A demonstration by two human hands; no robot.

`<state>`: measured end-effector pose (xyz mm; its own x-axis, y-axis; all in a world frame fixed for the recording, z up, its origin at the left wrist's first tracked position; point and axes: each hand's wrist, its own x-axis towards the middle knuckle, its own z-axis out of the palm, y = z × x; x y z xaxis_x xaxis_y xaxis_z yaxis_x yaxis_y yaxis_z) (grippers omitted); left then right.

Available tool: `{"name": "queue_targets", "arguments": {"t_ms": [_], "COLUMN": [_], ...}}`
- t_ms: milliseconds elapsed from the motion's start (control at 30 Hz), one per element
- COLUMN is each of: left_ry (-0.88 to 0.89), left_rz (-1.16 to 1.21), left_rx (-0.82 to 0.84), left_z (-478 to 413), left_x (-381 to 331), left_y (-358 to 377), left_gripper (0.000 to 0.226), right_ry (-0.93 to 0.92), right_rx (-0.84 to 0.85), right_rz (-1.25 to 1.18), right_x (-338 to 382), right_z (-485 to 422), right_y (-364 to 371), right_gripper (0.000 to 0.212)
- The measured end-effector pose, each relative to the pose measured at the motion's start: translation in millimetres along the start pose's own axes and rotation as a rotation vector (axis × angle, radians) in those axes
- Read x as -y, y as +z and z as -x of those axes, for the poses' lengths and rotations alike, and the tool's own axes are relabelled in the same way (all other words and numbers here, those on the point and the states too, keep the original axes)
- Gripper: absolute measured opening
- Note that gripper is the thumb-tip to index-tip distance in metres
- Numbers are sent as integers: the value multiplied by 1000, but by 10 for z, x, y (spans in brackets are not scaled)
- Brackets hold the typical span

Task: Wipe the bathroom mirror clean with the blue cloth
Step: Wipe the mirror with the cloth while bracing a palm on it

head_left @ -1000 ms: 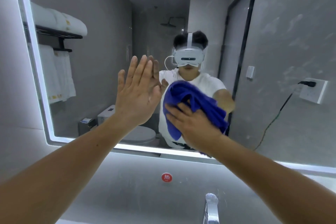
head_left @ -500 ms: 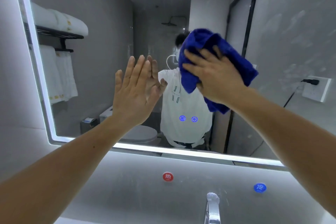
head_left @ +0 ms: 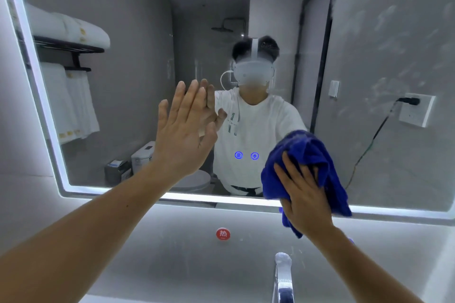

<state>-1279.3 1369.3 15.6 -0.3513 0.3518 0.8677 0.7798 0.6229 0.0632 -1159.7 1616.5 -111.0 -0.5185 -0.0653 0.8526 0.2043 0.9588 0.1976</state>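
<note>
I am watching the right grip (head_left: 305, 194) working low on the mirror (head_left: 128, 61), its fingers spread flat over the bunched cloth (head_left: 310, 152) and pressing it against the glass right of centre. The cloth's lower folds are hanging past the lit bottom edge (head_left: 197, 198). The left grip (head_left: 182, 135) is lying open, palm flat on the glass, left of the cloth and higher, apart from it and holding nothing. What I am weighing is direction. With the cloth at the bottom border, the glass left to cover is lying above it and out to both sides. Pale smears (head_left: 384, 22) are showing on the upper right, straight up and rightward from the right grip, which is the nearer one. I am judging that the next stroke calls for an upward sweep toward those smears, since a leftward pass would be running into the braced left grip. The tap (head_left: 283, 278) is standing near, below the right wrist, clear of the cloth.
</note>
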Motion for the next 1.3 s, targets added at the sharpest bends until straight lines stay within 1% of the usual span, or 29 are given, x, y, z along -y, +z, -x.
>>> {"name": "queue_targets", "arguments": {"t_ms": [100,200,300,433,600,700,867,933,1033,1100,1133,1233,1300], "left_ry": [-4,-16,-18,-6,-48,-36,-40,-45,-50,-54,-54,-41,-32], "left_rz": [-7,-12,-25,-27,-56,-70,-86,-71,-53,-50,-49,-52,-46], "left_rx": [-13,-14,-11,-41,-29,-41,-54,-63,-85,-107,-110,-106,-100], "left_z": [2,-3,1,38,113,192,271,268,246,246,255,315,331], "left_x": [30,52,65,150,441,611,735,746,794,847,869,909,908], "left_y": [12,36,67,85,140,195,249,225,145,96,84,98,128], "left_gripper": [69,71,69,66,65,63,64,65,65,65,66,66,66], "right_ry": [-50,-173,-201,-195,-284,-303,-285,-263,-189,-130,-106,-132,-136], "right_rx": [69,194,285,348,451,507,443,356,256,230,265,508,608], "right_rz": [19,56,80,64,181,196,182,194,252,218,181,126,121], "right_x": [63,223,503,845,1135,1212,1269,1318,1394,1426,1444,1491,1504], "right_z": [356,478,365,139,-111,-227,-678,-1009,-1376,-1327,-1207,-673,-385], "right_y": [167,264,330,356,389,326,146,104,-4,16,58,171,180], "right_gripper": [58,68,78,79,81,82,68,61,61,62,63,71,77]}}
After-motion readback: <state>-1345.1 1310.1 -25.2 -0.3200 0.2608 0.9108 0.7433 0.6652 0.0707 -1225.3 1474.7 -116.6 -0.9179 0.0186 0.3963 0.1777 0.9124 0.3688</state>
